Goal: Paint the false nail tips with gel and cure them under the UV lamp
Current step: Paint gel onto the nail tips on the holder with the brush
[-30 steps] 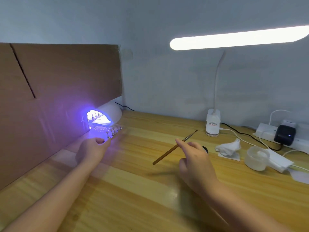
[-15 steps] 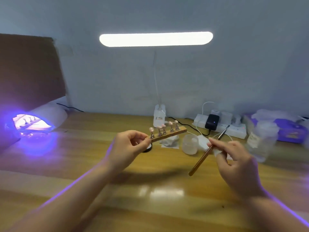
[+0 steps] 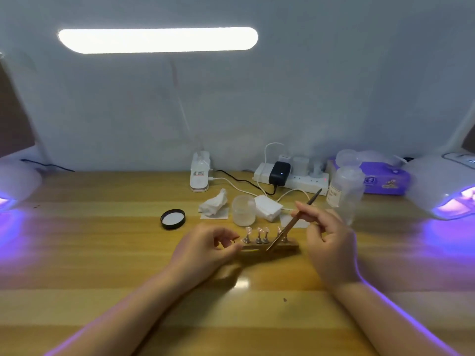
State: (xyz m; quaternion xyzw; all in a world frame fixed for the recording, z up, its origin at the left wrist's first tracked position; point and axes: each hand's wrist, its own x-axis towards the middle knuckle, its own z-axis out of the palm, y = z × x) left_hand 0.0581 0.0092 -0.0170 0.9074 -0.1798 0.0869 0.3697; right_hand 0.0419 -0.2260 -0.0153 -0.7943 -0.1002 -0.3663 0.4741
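Small wooden bar stand (image 3: 270,246) with a row of clear false nail tips on metal pegs (image 3: 258,233) is sitting on the yellow wooden desk (image 3: 108,253), centre, just in front of the frosted plastic cup (image 3: 243,210).

Left hand (image 3: 205,249) is pinching the stand's left end, fingers curled around it. Right hand (image 3: 327,240) is gripping a thin wooden-handled gel brush (image 3: 293,222) between thumb and fingers; the brush is slanting across the stand. Cannot tell whether it is touching.

Handling, my read: the stand looks light and stiff, so it is likely to tip or slide without bracing. Take hold at the bar ends, never at the pegs. Tips look thin, rigid and smearable while gel is wet.

Two white UV lamps are glowing purple, one far left (image 3: 18,183), one far right (image 3: 444,188), both well apart from the stand. The black jar lid (image 3: 173,219) is lying near the left hand.
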